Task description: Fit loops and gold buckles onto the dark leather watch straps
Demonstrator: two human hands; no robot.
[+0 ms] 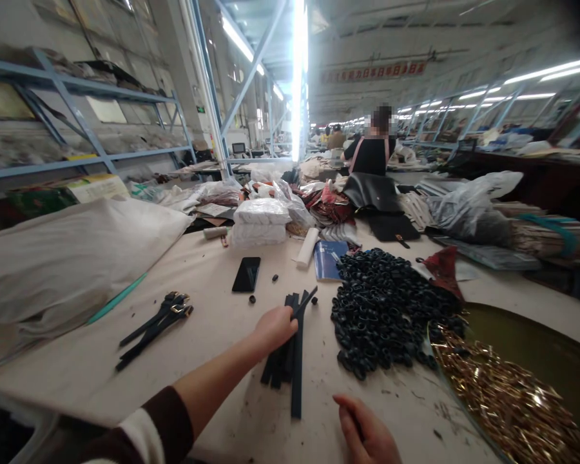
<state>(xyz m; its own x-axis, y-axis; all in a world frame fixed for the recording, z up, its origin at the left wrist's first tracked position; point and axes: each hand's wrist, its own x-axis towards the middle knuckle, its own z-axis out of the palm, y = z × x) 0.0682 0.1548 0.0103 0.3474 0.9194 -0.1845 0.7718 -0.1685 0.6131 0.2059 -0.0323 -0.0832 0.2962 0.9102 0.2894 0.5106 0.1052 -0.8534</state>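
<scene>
Strips (296, 374) of dark, leather-like material lie in a loose, roughly lengthwise bundle on the pale table (212, 277), in front of the person. The left hand (276, 328) reaches over them, fingertips closed in what looks like a pinch on one short strip (307, 300) that slants across the others. The right hand (367, 432) sits at the bottom edge, thumb beside a finger, apart from the bundle; nothing shows in it, but its palm is hidden and I cannot tell how far open it is. Picking seems in hand—lifting the pinched piece clear would call for a narrow grip that leaves its neighbours lying. Black loops (381, 309) are heaped to the right, next to gold-coloured metal pieces (517, 393); buckled straps (157, 325) lie to the left—a phone (246, 274) beyond.
</scene>
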